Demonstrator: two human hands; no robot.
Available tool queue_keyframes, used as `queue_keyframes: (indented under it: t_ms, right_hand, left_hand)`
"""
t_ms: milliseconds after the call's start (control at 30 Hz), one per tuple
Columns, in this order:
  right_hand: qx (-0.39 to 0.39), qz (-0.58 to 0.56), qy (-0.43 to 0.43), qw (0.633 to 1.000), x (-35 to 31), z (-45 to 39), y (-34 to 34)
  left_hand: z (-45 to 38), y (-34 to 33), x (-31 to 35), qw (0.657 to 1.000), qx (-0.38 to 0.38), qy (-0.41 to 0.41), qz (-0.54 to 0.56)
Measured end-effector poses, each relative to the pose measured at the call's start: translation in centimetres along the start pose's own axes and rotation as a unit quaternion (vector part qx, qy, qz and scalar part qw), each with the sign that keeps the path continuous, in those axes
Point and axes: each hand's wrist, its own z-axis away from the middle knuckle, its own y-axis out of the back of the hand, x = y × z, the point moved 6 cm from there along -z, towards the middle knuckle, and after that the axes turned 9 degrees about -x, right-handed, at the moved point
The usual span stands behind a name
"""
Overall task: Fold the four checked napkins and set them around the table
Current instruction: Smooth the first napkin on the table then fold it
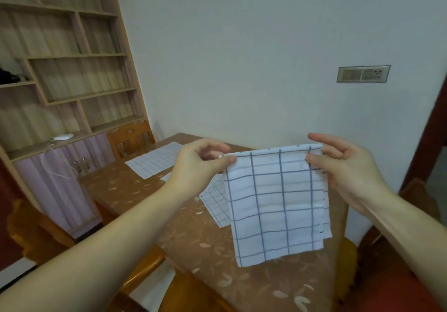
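Holding a checked napkin (275,205) up in the air over the bench (193,234), the person has it pinched at its two top corners: the left hand (198,164) nips one corner between thumb and forefinger, and the right hand (343,169) nips the other the same way, its spare fingers fanned out loose. It hangs limp and looks already doubled, since a second layer peeks out along the right and bottom edges. Pretty clearly thin, light cloth, soft with no stiffness, so it'll flop wherever it isn't held; corners and edges are the places to take hold, and creases probably need pressing flat on the bench. Two more napkins lie on the bench: a flat napkin (154,160) near the far side, and another napkin (215,205) partly hidden behind the held one. A fourth isn't clearly visible.
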Motion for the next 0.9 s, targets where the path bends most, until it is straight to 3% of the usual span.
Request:
queue_keyframes:
  t_ms: [433, 567, 633, 733, 833, 900]
  right_hand:
    - [-0.005, 0.023, 0.008, 1.000, 0.5, -0.1, 0.4]
    - [-0.017, 0.025, 0.020, 0.999, 0.2, -0.2, 0.3]
    - [-0.025, 0.093, 0.030, 0.995, 0.1, -0.5, 0.7]
    - [-0.093, 0.294, 0.038, 0.951, -0.4, -0.6, -0.3]
    - [-0.184, 0.476, 0.052, 0.859, -0.3, -0.2, -3.8]
    - [-0.175, 0.539, 0.122, 0.815, -1.2, 0.2, -5.8]
  left_hand:
    - [-0.4, -1.4, -1.3, 0.999, -0.009, 0.040, 0.031]
    - [-0.2, -2.5, -1.7, 0.986, -0.045, 0.067, 0.145]
    - [-0.2, -2.9, -1.6, 0.983, -0.026, 0.067, 0.170]
    - [-0.2, -4.1, -1.1, 0.982, -0.027, 0.057, 0.177]
    - [-0.2, -6.0, -0.6, 0.983, -0.072, 0.054, 0.160]
    - [-0.1, -6.7, -0.5, 0.982, -0.081, 0.048, 0.161]
